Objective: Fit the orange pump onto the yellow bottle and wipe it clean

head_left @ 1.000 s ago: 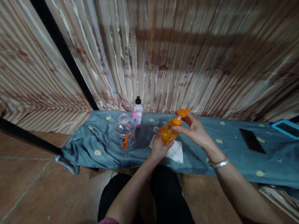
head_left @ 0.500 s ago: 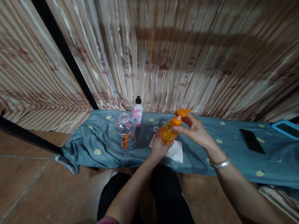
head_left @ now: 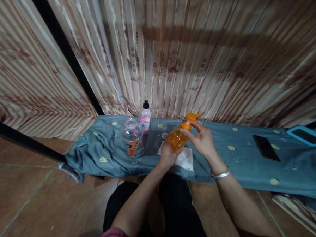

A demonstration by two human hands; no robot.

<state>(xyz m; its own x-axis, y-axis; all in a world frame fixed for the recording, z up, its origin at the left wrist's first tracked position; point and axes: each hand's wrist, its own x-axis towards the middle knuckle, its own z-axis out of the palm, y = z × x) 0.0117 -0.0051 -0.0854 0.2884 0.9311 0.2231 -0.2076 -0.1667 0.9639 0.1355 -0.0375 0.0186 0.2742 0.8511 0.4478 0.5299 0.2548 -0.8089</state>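
An orange pump bottle (head_left: 177,138) is tilted over the blue cloth (head_left: 229,157). My left hand (head_left: 167,155) grips its lower body from below. My right hand (head_left: 201,139) pinches the orange collar under the pump head (head_left: 192,117), fingers wrapped around the neck. A white tissue (head_left: 185,159) lies on the cloth just beneath both hands.
A clear plastic jar (head_left: 133,137) with an orange label stands left of my hands, and a small white bottle (head_left: 145,118) with a black cap behind it. A black phone (head_left: 266,147) and a blue-cased tablet (head_left: 305,135) lie at the right. Striped curtains hang behind; tiled floor lies below.
My right hand has slid slightly left and down along the bottle's neck; the bottle has stayed in nearly the same place. The view has shifted a little.
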